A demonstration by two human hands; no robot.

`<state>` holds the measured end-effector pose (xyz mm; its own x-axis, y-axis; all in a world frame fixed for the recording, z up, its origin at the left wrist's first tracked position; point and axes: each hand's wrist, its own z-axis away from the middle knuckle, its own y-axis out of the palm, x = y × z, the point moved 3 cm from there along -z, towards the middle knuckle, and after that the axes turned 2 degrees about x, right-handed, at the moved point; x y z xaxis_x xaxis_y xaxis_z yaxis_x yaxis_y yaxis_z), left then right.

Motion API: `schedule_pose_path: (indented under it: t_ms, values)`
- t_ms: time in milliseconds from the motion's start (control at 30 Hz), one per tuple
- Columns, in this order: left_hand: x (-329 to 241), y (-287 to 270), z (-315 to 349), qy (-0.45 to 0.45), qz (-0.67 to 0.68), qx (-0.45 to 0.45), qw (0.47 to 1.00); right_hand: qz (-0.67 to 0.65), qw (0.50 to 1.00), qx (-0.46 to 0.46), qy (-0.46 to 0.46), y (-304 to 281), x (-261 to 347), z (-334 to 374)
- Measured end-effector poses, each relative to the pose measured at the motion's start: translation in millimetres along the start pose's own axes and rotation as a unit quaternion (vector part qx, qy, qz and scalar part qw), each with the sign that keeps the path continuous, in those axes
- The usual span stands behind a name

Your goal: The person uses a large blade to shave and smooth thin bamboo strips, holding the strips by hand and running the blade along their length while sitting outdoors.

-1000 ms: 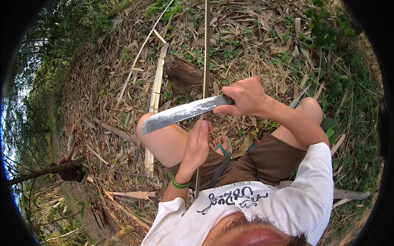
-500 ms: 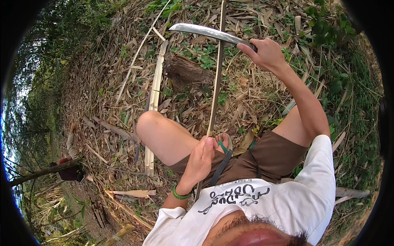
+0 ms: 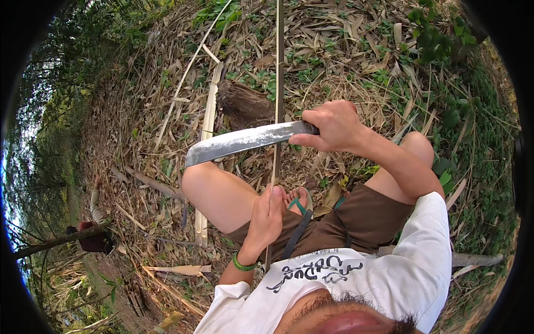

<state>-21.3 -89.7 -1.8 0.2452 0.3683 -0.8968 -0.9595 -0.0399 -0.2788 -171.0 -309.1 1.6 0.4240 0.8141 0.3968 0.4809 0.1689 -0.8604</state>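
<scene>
Brown wooden strip (image 3: pixel 279 106) stretches over leaf-littered ground (image 3: pixel 345 50), clasped in the fingers of the left hand (image 3: pixel 267 217); those of the right hand (image 3: pixel 335 129) wrap round the handle of a machete (image 3: pixel 245 142). If the machete skids down the strip, it could cut the left hand.

Knife (image 3: pixel 245 141) across the strip (image 3: pixel 279 72), log (image 3: pixel 243 102) left of the strip, slat (image 3: pixel 209 111) left of the log

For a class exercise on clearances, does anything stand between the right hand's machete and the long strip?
Nothing visible does. The machete, held in the right hand, crosses in front of the long strip, which the left hand grips nearer the body; any contact is unclear.
</scene>
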Motion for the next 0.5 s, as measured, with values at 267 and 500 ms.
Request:
schedule_pose_path:
  t_ms: [267, 500]
  values:
    - [4.0, -5.4, 1.0, -0.026, -0.005, 0.012, 1.000, 0.026, 0.999, -0.012, -0.017, 3.2, -11.9, -2.0]
    - [6.3, -4.8, 19.0, -0.039, 0.014, 0.021, 0.999, 0.044, 0.997, -0.029, 0.052, 4.3, -50.7, -9.4]
